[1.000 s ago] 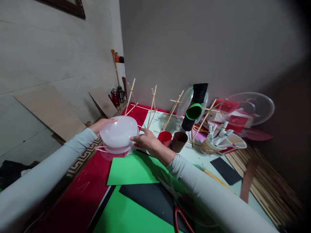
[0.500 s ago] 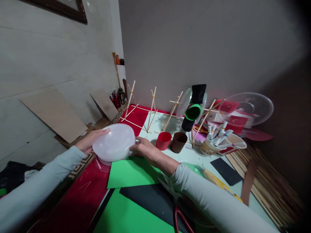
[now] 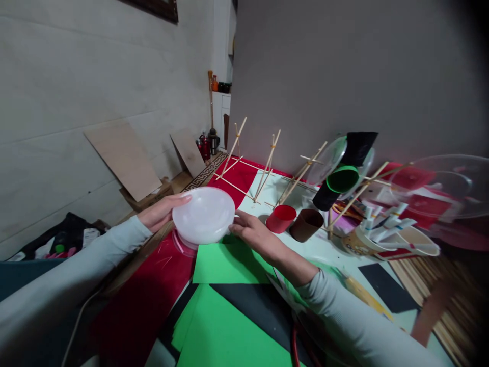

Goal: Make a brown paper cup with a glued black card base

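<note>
Both my hands hold a translucent white plastic bowl (image 3: 204, 214), turned upside down just above the red table cover. My left hand (image 3: 162, 211) grips its left rim and my right hand (image 3: 254, 234) presses its right side with fingers spread. Under the bowl lies a clear plastic lid or rim (image 3: 180, 242). A green paper sheet (image 3: 229, 265) lies right in front of the bowl, partly under my right hand.
A red cup (image 3: 280, 218) and a brown cup (image 3: 305, 224) lie tipped right of my right hand. Wooden stick frames (image 3: 267, 165) stand behind, with green and black cups (image 3: 342, 178) on them. A marker tub (image 3: 382, 237), clear bowls (image 3: 443, 186), black paper (image 3: 248, 311) and scissors (image 3: 296, 346) sit nearby.
The bowl has come down a little toward the table edge, held in both hands throughout. The camera has turned left, so everything sits further right in the picture.
</note>
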`<state>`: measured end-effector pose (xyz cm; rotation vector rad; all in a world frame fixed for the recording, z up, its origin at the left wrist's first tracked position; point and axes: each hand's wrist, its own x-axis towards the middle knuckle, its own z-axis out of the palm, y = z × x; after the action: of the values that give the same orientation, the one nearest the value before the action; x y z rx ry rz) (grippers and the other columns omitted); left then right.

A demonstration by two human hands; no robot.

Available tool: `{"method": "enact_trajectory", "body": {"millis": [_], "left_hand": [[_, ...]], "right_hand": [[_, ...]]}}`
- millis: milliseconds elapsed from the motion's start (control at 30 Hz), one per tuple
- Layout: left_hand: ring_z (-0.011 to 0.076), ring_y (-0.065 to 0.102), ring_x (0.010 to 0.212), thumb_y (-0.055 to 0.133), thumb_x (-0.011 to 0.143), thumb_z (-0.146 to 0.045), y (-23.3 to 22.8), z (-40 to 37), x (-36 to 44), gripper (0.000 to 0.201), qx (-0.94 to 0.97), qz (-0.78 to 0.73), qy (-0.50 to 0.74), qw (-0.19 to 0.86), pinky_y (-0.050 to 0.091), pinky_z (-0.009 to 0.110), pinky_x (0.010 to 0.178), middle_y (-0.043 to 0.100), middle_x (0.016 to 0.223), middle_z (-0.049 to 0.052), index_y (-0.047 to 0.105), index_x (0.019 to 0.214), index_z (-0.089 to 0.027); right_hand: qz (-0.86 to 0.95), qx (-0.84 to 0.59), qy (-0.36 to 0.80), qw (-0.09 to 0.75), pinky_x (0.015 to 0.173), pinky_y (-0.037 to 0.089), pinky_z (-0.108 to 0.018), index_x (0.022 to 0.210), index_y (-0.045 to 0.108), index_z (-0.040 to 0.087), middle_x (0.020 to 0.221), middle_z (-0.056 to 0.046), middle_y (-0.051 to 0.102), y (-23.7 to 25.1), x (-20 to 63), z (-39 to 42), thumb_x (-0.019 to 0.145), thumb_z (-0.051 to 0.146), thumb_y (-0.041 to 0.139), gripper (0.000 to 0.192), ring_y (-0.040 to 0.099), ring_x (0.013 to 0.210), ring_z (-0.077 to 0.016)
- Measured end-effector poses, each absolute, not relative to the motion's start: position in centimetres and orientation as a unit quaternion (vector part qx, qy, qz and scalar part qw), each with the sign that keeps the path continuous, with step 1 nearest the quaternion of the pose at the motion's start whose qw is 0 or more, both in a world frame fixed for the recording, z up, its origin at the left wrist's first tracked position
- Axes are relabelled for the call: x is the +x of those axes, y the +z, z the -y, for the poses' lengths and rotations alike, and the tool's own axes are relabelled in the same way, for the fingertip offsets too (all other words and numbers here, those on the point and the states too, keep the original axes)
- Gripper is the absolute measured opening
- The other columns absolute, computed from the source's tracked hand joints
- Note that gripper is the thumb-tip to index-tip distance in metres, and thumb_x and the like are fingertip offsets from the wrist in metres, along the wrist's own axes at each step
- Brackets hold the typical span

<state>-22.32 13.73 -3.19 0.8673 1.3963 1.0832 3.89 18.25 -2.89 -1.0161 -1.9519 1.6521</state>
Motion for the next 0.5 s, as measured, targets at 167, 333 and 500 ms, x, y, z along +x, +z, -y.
{"method": "enact_trajectory", "body": {"millis": [167,333,500], "left_hand": [[0.0375,0.062,0.13,0.085,0.056,-0.069,-1.8,-13.4,-22.2,0.093,0.401,-0.615,0.417,0.536,0.057,0.038,0.099,0.068,0.14,0.012,0.064,0.134,-0.022],[0.0395,0.046,0.145,0.075,0.051,-0.086,-0.5,-16.7,-24.6,0.106,0.435,-0.678,0.383,0.452,0.037,0.052,0.12,0.052,0.156,0.016,0.06,0.132,-0.02],[0.038,0.051,0.14,0.065,0.067,-0.083,0.3,-24.0,-26.3,0.079,0.501,-0.682,0.373,0.38,0.031,0.058,0.121,0.069,0.138,0.013,0.068,0.12,-0.024]], "right_hand": [[0.754,-0.367,0.512,0.187,0.098,0.049,-0.046,0.126,0.062,0.015,0.115,-0.012,0.074,-2.8,3.8,-17.8,0.079,0.016,0.06,0.046,0.066,0.108,-0.0299],[0.806,-0.374,0.409,0.206,0.096,0.052,-0.045,0.137,0.055,0.006,0.123,-0.021,0.07,0.6,5.6,-16.2,0.08,0.017,0.062,0.059,0.067,0.112,-0.0344],[0.833,-0.386,0.329,0.222,0.099,0.052,-0.046,0.15,0.047,0.007,0.131,-0.024,0.067,4.6,9.6,-15.1,0.09,0.025,0.06,0.064,0.065,0.119,-0.0348]]}}
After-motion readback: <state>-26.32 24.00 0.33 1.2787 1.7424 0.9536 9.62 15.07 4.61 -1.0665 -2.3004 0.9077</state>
